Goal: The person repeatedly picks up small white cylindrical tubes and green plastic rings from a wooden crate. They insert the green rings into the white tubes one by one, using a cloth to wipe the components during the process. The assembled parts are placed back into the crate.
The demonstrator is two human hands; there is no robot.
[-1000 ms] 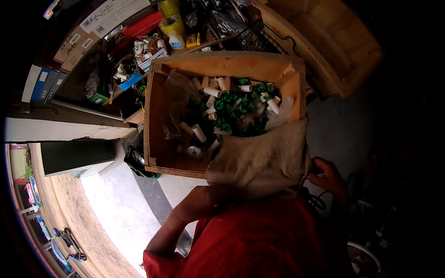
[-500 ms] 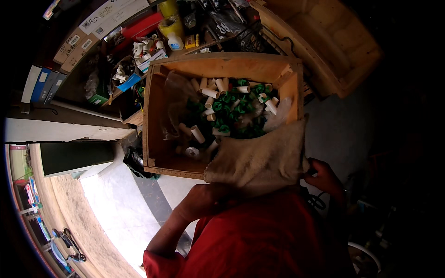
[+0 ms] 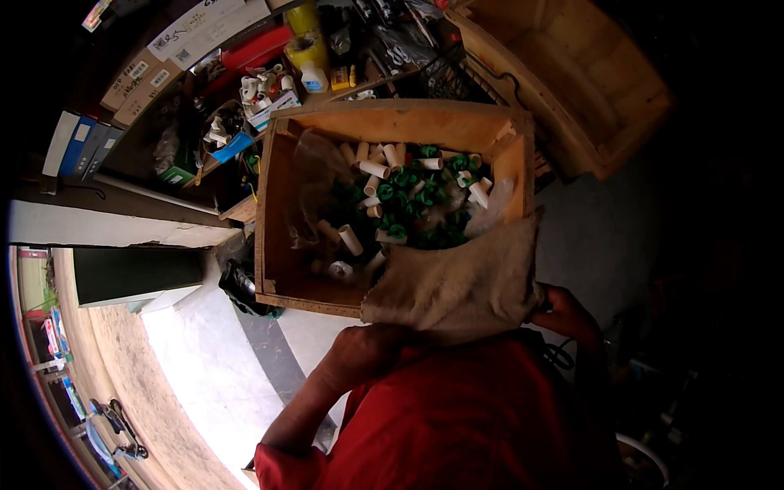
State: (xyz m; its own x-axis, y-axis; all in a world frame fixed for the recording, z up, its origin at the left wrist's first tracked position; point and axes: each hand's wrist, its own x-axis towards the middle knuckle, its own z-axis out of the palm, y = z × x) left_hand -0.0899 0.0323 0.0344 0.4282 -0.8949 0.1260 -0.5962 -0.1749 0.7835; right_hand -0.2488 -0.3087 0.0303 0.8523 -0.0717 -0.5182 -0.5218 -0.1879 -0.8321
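A wooden drawer [image 3: 394, 109] holds short white pipe pieces [image 3: 350, 240], green plastic fittings [image 3: 394, 196] and crumpled clear plastic bags [image 3: 305, 196]. Brown burlap cloth [image 3: 453, 282] drapes over its near right side, covering part of the rim and contents. My left hand [image 3: 367, 353] is closed beside the cloth's lower left edge, in front of the drawer; its fingertips are hidden in shadow. At the cloth's near right corner, my right hand [image 3: 569, 314] is curled with thumb and fingers against the fabric.
Another wooden drawer [image 3: 563, 73] stands at the far right. Small boxes of white fittings [image 3: 269, 98], a white bottle [image 3: 313, 78] and yellow rolls [image 3: 307, 49] crowd the far shelf. A black plastic bag [image 3: 242, 286] lies on the floor at left.
The drawer and surroundings sit slightly lower and farther right in the view. The right hand has shifted slightly left against the cloth corner; the left hand stays in nearly the same place.
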